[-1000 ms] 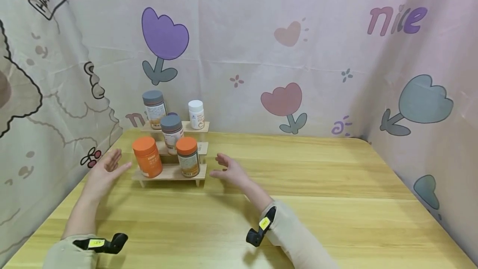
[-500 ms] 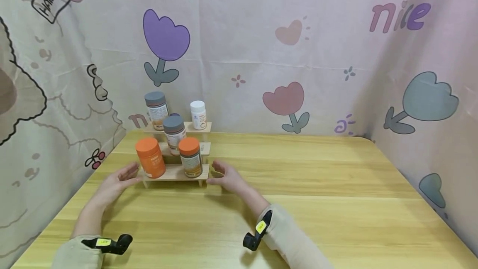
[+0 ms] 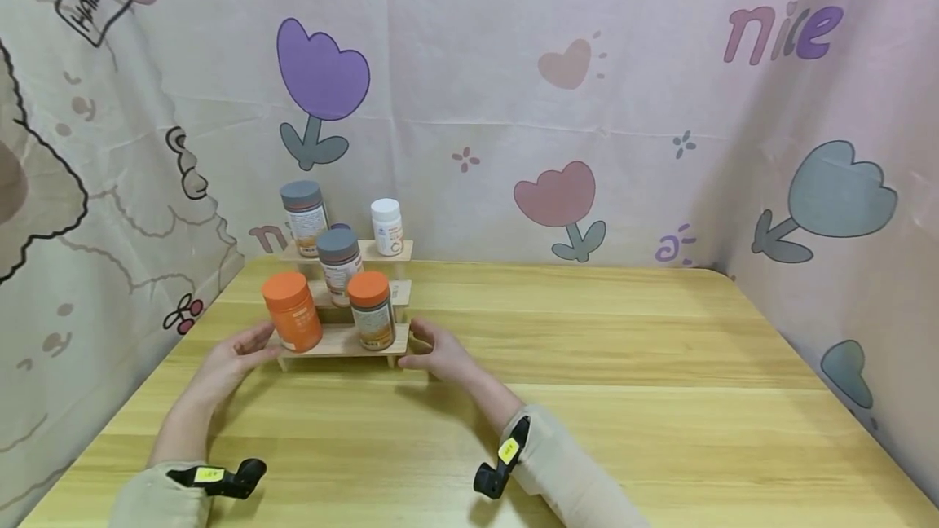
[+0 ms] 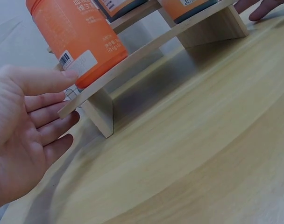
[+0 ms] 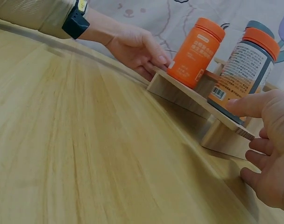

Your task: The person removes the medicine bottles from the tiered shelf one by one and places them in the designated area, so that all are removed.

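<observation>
A three-tier wooden shelf (image 3: 340, 341) stands at the left of the table, holding several lidded bottles. The orange bottle (image 3: 295, 318) and a grey bottle with an orange lid (image 3: 373, 318) share its lowest tier. My left hand (image 3: 229, 361) is at the shelf's left end, thumb on the near side beside the orange bottle and fingers loosely extended around the corner (image 4: 69, 108). At the opposite end, my right hand (image 3: 443, 355) has its thumb in front and its relaxed fingers alongside the edge. Whether the right fingertips touch the wood is unclear.
On the middle tier stands a grey-lidded bottle (image 3: 340, 266). The top tier carries another grey-lidded bottle (image 3: 305, 219) and a small white bottle (image 3: 387, 227). A patterned curtain (image 3: 469, 88) hangs behind the wooden table (image 3: 623, 349).
Both hands have moved inward to the two ends of the shelf, the left one travelling right and lower, the right one slightly left. Shelf and bottles keep their arrangement; the view shifts slightly.
</observation>
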`<move>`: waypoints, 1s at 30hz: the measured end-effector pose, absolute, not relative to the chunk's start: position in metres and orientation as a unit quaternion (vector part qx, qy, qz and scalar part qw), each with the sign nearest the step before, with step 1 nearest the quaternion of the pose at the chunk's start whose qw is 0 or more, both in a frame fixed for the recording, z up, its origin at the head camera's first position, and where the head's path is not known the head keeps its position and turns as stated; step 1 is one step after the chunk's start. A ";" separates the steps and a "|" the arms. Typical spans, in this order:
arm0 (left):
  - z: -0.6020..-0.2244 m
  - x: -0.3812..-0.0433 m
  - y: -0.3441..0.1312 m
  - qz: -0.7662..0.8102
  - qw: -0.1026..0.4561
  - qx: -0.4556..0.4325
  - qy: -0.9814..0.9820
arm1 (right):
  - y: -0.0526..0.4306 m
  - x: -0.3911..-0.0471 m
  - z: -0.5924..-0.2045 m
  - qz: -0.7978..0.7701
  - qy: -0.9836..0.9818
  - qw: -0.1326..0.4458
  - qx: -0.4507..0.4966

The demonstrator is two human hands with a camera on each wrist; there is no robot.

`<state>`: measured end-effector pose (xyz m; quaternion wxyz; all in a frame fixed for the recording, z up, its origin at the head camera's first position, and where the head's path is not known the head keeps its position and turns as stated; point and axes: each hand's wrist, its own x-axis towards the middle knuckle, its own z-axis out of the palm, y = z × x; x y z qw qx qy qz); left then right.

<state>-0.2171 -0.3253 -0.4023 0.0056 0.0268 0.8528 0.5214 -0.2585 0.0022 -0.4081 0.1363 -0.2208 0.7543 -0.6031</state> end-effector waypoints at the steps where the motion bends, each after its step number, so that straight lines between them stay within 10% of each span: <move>1: -0.403 -0.217 -0.325 0.526 0.004 0.025 0.850 | 0.002 -0.258 -0.408 -0.603 0.754 0.137 -0.220; 30: -0.405 -0.213 -0.305 0.559 0.002 0.038 0.828 | 0.026 -0.248 -0.408 -0.584 0.768 0.142 -0.221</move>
